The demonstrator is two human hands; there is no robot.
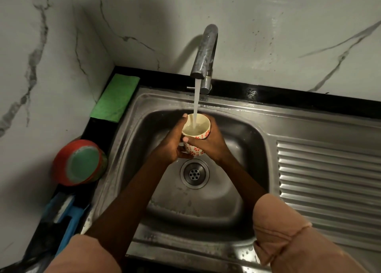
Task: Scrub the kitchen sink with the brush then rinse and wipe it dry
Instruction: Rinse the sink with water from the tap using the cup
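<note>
Both hands hold a white cup with red flowers [195,132] upright over the steel sink [237,190]. My left hand [171,142] wraps its left side, my right hand [208,142] its right side. Water runs from the chrome tap [204,54] straight into the cup, which is partly full. The drain [194,172] lies just below the cup. A blue brush [68,217] rests on the black counter at the lower left, and a folded green cloth [116,97] lies at the sink's back left corner.
A round red tub with a green scouring pad [82,162] stands left of the basin. The ribbed draining board [329,180] stretches to the right. Marble walls close in behind and on the left.
</note>
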